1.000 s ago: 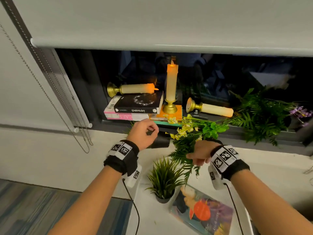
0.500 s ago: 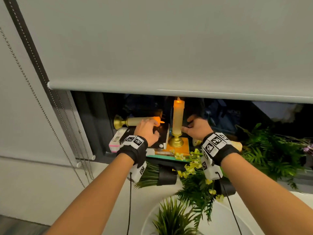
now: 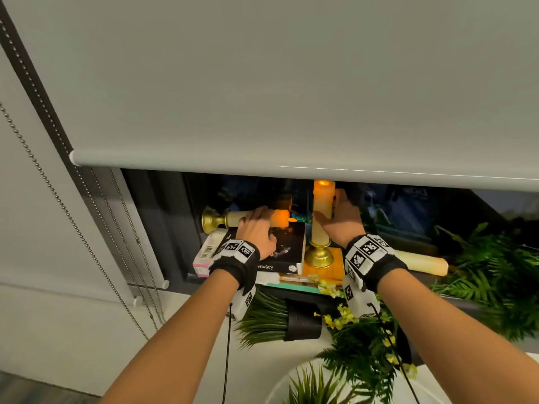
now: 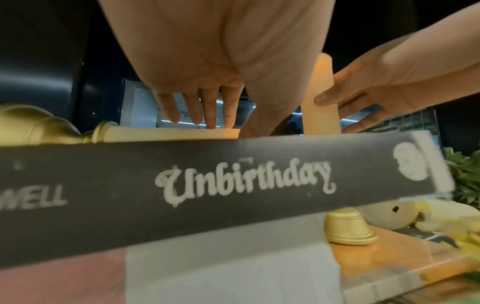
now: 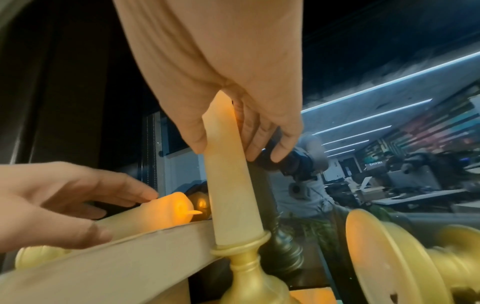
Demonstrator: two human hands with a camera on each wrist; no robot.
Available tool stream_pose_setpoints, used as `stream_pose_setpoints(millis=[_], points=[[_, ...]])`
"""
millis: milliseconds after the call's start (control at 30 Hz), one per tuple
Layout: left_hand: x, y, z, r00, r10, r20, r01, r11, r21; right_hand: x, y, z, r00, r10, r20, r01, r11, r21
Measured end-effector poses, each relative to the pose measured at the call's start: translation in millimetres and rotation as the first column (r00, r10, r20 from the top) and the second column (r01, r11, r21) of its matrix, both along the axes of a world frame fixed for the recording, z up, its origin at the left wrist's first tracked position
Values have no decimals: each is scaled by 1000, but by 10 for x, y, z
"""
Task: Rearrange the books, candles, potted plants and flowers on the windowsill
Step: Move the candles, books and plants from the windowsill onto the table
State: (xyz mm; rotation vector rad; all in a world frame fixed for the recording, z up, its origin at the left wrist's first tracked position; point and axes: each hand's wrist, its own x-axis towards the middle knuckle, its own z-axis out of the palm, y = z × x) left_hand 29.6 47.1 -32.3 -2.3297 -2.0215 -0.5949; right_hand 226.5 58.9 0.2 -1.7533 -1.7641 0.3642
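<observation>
So the upright candle [image 3: 321,212] stands on the orange book [image 3: 335,265] on the sill, long axis vertical, flame end up by the blind [image 3: 291,83]. Our right hand [image 3: 339,221] is around its stem, thumb one side and fingers behind, so a straight lift looks easiest. The lying candle [image 3: 256,218] is on the black book [image 3: 287,249], long axis left-right, gold base left, glowing tip right toward the upright one. Our left hand [image 3: 256,228] sits on top, fingers spread fairly wide, touching, not yet closed. A third candle [image 3: 424,262] lies further right.
</observation>
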Motion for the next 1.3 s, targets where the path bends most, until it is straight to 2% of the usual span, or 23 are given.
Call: stream_pose_setpoints(millis=[133, 267, 433, 600, 700, 933, 1167, 1300], points=[[70, 110, -48, 999, 30, -46, -30, 1000, 7, 38, -60, -52, 994, 12, -108, -1, 994, 105], [133, 146, -83, 984, 80, -159, -69, 995, 72, 73, -205, 0, 981, 15, -192, 27, 976, 215], [138, 124, -47, 970, 93, -222, -75, 993, 89, 185, -373, 98, 985, 61, -163, -29, 982, 188], [101, -21, 58, 967, 75, -243, -58, 995, 76, 246, -503, 43, 969, 139, -206, -104, 980, 172], [66, -160, 139, 979, 94, -183, -69, 988, 139, 260, -654, -2, 954, 178, -243, -155, 982, 110], [-103, -607, 289, 994, 108, 34, -112, 971, 211, 239, -1043, -201, 954, 204, -220, -188, 978, 92], [-239, -1077, 344, 985, 109, 132, -141, 956, 258, 185, -1440, -182, 939, 271, -211, -236, 956, 176], [-283, -1375, 418, 972, 112, 207, -172, 939, 297, 203, -1756, -112, 909, 331, -255, -288, 938, 194]])
